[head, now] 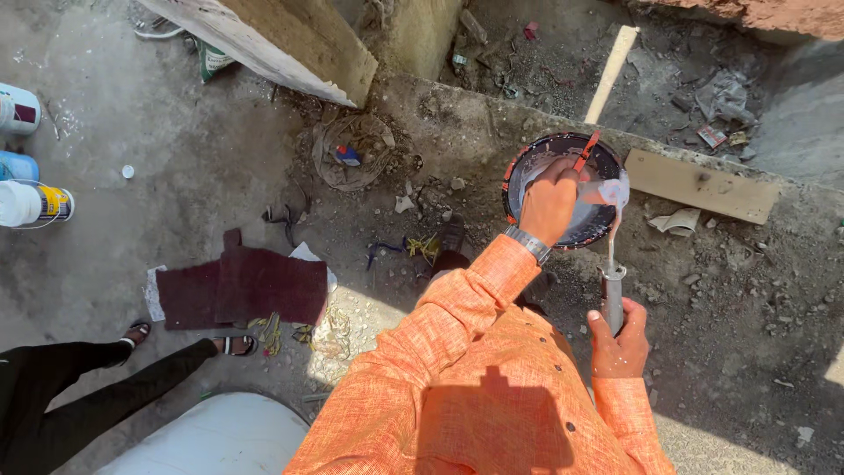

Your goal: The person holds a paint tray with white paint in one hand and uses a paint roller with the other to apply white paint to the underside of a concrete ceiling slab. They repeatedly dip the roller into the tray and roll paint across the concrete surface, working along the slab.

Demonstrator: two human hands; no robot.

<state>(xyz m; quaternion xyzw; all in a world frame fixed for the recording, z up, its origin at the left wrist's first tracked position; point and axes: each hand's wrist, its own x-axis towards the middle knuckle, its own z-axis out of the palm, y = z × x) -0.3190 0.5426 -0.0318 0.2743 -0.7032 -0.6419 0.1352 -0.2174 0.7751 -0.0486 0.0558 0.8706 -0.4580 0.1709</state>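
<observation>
White cans point(31, 202) stand at far left on the concrete floor point(176, 132), beside a maroon cloth point(246, 286). The left hand point(551, 200) tilts what seems a small cup point(611, 191), fingers wrapped around it, over a round bucket point(527, 163), pouring white liquid into a grey tube point(613, 299) that the right hand point(620, 343) grips upright

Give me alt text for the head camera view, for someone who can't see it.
A person in an orange shirt tips a small cup with the left hand, pouring white liquid into a metal tube held by the right hand, above a round paint bucket on dusty concrete ground.
</observation>
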